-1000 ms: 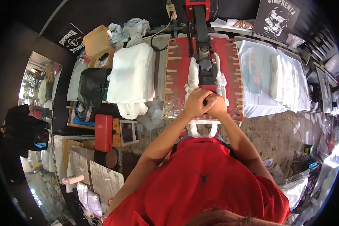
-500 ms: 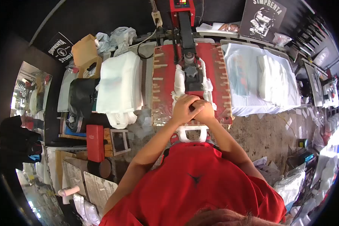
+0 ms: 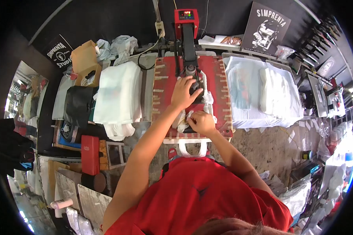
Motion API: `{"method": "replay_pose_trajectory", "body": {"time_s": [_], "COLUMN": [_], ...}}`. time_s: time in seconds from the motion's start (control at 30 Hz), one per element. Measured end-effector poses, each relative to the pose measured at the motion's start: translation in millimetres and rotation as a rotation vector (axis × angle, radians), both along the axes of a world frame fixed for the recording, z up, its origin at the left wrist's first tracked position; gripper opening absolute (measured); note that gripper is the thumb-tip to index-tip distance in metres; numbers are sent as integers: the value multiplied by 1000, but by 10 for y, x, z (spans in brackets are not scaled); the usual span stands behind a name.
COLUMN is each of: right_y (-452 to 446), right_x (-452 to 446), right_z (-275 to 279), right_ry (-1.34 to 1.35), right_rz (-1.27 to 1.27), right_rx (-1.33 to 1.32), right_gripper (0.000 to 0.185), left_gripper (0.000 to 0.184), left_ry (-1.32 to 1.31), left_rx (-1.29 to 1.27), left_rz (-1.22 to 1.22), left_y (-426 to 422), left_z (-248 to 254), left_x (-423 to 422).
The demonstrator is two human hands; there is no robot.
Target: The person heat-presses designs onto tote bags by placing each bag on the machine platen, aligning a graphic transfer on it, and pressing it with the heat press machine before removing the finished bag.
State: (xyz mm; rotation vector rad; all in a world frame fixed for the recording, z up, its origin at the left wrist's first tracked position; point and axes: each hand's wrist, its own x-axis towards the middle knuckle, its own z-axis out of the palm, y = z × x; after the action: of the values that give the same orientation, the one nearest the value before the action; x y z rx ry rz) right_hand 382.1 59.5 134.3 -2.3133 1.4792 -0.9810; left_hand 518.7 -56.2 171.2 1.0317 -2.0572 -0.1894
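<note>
A red heat press (image 3: 166, 98) stands in front of me, its upper plate edged with strips of tape. My left hand (image 3: 183, 93) reaches over the middle of the press. Its thumb and fingers curve around the dark knob (image 3: 197, 86), which they partly cover. Closer to me, my right hand (image 3: 203, 123) is closed on the front of the press handle (image 3: 209, 98), whose side arms are wrapped in white. The hand hides the handle's front bar. A white loop-shaped grip (image 3: 193, 150) sticks out from the press's front edge.
Left of the press lies a stack of white cloth (image 3: 115, 94), with an open cardboard box (image 3: 84, 58) behind it. On the right, folded white pieces (image 3: 276, 92) rest on a sheet-covered surface. A red case (image 3: 90, 154) stands low at the left.
My hands were clasped together on the handle's front. The left has let go and moved forward to the knob; the right stays at the handle. The camera view has tilted up slightly.
</note>
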Motion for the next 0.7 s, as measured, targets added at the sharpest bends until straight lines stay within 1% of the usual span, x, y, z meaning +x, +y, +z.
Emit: {"method": "replay_pose_trajectory", "body": {"time_s": [0.07, 0.13, 0.2, 0.23, 0.27, 0.3, 0.4, 0.43, 0.47, 0.5, 0.53, 0.57, 0.6, 0.63, 0.67, 0.7], "right_y": [3, 11, 2, -331, -183, -121, -2, 4, 28, 27, 27, 30, 32, 67, 107, 139], "right_x": [-20, -46, -94, -36, -94, -91, -113, -107, -96, -38, -15, 2, 4, -5, 1, 4], "right_z": [-55, -149, -139, -1474, -1025, -748, -285, -144, -23, 30, 9, -39, -55, 1, 12, 24], "right_ry": [3, 0, -13, -991, -370, -150, 35, 87, 115, 125, 113, 82, 56, 99, 94, 155], "right_rz": [16, -31, -5, 161, 8, -24, -24, -14, -1, 32, 11, 44, 77, 112, 92, 128], "right_rx": [14, 60, 146, 166, 207, 195, 214, 226, 243, 265, 265, 120, -28, 10, 6, 5], "right_gripper": [24, 20, 25, 28, 28, 28, 27, 28, 28, 30, 30, 31, 35, 38, 38, 43], "left_gripper": [68, 89, 102, 105, 108, 109, 108, 96, 76, 61, 58, 59, 73, 81, 93, 100], "left_ry": [79, 129, 108, 70, 30, -16, -40, -29, 25, 45, 9, 85, 177, 259, 167, 246], "left_rx": [-62, 5, 81, 95, 110, 227, 252, 202, 171, 42, 50, 93, 218, 361, 358, 525], "left_rz": [-211, -398, -578, -612, -644, -675, -650, -577, -512, -339, -67, 99, 264, 305, 428, 402], "left_y": [141, 406, 728, 834, 930, 1027, 982, 855, 660, 589, 487, 246, 14, -138, -360, -357], "left_z": [161, 180, 357, 328, 282, 201, 11, -58, -124, 99, 247, 116, -93, -170, -381, -245], "left_x": [62, 23, -3, -32, -56, -56, -14, 16, 48, 40, 0, -41, -85, -115, -122, -119]}}
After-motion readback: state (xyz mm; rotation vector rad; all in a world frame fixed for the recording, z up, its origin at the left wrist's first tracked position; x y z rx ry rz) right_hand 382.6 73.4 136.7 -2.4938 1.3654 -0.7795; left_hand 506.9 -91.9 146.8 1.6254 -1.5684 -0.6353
